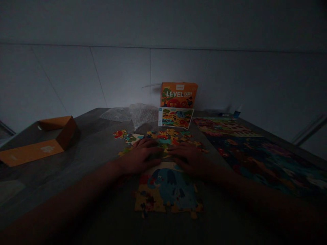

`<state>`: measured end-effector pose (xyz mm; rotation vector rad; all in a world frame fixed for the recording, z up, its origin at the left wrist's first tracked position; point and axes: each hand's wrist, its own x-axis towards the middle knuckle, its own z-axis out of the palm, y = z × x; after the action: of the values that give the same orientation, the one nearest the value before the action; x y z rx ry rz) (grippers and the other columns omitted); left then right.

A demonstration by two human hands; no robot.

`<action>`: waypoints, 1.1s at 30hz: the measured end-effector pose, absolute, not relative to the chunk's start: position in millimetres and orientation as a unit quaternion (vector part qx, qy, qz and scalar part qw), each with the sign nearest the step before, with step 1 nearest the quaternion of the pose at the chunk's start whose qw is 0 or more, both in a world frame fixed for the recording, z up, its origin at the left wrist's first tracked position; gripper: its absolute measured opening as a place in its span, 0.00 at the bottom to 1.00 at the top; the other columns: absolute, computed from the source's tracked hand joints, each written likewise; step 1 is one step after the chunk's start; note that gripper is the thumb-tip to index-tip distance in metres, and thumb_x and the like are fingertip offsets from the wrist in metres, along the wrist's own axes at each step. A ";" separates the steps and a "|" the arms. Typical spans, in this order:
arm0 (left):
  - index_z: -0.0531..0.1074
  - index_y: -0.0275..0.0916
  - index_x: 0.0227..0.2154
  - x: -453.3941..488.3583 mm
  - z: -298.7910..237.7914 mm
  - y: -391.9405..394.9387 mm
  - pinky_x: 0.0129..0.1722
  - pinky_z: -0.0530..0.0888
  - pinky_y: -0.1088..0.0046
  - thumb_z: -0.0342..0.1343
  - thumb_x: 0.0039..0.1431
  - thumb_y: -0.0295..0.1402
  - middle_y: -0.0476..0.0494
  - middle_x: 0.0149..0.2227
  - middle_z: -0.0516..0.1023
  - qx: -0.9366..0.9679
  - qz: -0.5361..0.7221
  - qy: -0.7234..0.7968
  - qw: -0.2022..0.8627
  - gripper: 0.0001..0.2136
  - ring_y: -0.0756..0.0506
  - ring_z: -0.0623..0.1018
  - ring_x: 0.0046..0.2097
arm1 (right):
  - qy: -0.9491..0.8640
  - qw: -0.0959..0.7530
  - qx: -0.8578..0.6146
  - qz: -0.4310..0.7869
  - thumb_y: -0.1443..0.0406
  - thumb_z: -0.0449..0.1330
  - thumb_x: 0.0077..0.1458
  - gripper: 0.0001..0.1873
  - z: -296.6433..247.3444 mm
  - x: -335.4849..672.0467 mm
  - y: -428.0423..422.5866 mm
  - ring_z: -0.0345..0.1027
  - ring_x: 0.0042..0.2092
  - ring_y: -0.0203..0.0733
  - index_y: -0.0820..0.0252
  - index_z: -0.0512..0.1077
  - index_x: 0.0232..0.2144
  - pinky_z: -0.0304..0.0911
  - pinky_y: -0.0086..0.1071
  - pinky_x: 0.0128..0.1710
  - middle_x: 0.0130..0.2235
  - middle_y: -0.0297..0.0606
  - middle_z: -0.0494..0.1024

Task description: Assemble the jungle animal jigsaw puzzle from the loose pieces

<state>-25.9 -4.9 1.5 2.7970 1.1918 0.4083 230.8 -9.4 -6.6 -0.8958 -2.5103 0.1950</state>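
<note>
Between my forearms lies a joined section of jigsaw puzzle (pixel 171 187) showing a blue elephant, its lower edge uneven with knobs. My left hand (pixel 141 154) rests at its upper left, fingers stretched out and apart. Opposite it, at the upper right, my right hand (pixel 187 156) has its fingers extended toward the left one. Both hands are by a heap of loose puzzle pieces (pixel 166 136), and partly cover it. Dim light hides whether any fingertip presses a single piece. A picture card (pixel 176 118) with the animal scene leans upright behind the heap.
An orange puzzle box (pixel 178 95) stands against the wall behind the card. Clear bubble wrap (pixel 143 114) lies left of it. An open orange box part (pixel 58 136) sits at the far left. Large finished puzzles (pixel 260 160) cover the right side, with a small bottle (pixel 237 112) behind.
</note>
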 end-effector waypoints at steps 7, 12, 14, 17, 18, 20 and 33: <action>0.72 0.47 0.53 -25.0 1.1 -3.5 0.59 0.62 0.51 0.53 0.64 0.43 0.40 0.57 0.70 0.906 0.160 0.390 0.032 0.17 0.37 0.67 0.59 | -0.927 0.236 -0.273 0.099 0.70 0.53 0.60 0.18 -3.5 230.2 -13.1 0.68 0.54 0.46 0.57 0.75 0.49 0.61 0.46 0.55 0.51 0.42 0.78; 0.73 0.48 0.52 -24.7 0.4 -3.2 0.58 0.63 0.51 0.53 0.64 0.43 0.41 0.56 0.71 0.900 0.164 0.402 0.035 0.16 0.37 0.67 0.58 | -0.925 0.241 -0.274 0.104 0.71 0.53 0.58 0.18 -0.3 228.3 -16.6 0.68 0.53 0.45 0.57 0.76 0.48 0.62 0.44 0.55 0.49 0.41 0.79; 0.74 0.48 0.52 -24.8 0.4 -2.5 0.58 0.63 0.52 0.54 0.64 0.43 0.41 0.55 0.71 0.895 0.163 0.413 0.036 0.16 0.37 0.67 0.58 | -0.908 0.269 -0.313 0.077 0.71 0.54 0.58 0.17 -2.6 228.7 -14.5 0.68 0.53 0.46 0.57 0.76 0.47 0.61 0.46 0.55 0.48 0.41 0.79; 0.75 0.47 0.51 -25.4 1.6 -1.1 0.58 0.63 0.52 0.56 0.62 0.43 0.42 0.55 0.72 0.889 0.162 0.427 0.041 0.16 0.37 0.68 0.58 | -0.855 0.297 -0.425 0.001 0.69 0.55 0.57 0.16 -9.0 231.9 -7.3 0.67 0.55 0.52 0.57 0.76 0.46 0.59 0.52 0.57 0.50 0.43 0.78; 0.75 0.46 0.50 -25.6 2.1 -0.7 0.59 0.63 0.52 0.56 0.62 0.42 0.43 0.55 0.72 0.890 0.164 0.422 0.045 0.16 0.37 0.67 0.58 | -0.840 0.292 -0.456 -0.022 0.68 0.56 0.57 0.16 -11.2 233.5 -4.6 0.66 0.56 0.54 0.58 0.77 0.46 0.58 0.54 0.57 0.51 0.44 0.77; 0.75 0.47 0.51 -25.9 3.3 -0.2 0.59 0.62 0.53 0.56 0.62 0.40 0.44 0.56 0.73 0.899 0.173 0.399 0.054 0.15 0.38 0.67 0.59 | -0.822 0.270 -0.499 -0.051 0.66 0.57 0.57 0.16 -14.9 236.4 -0.3 0.65 0.57 0.56 0.58 0.77 0.46 0.58 0.55 0.57 0.53 0.44 0.76; 0.76 0.48 0.50 -29.6 4.7 0.3 0.55 0.65 0.50 0.52 0.56 0.24 0.41 0.51 0.74 0.874 0.163 0.458 0.023 0.21 0.35 0.68 0.55 | -0.819 0.215 -0.530 -0.035 0.64 0.55 0.60 0.15 -15.1 238.0 1.4 0.64 0.56 0.57 0.60 0.76 0.46 0.59 0.53 0.55 0.53 0.46 0.75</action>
<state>-29.6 0.3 4.7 2.7049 1.4176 0.5045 238.0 1.4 -15.1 -1.4702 -2.2721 -0.0957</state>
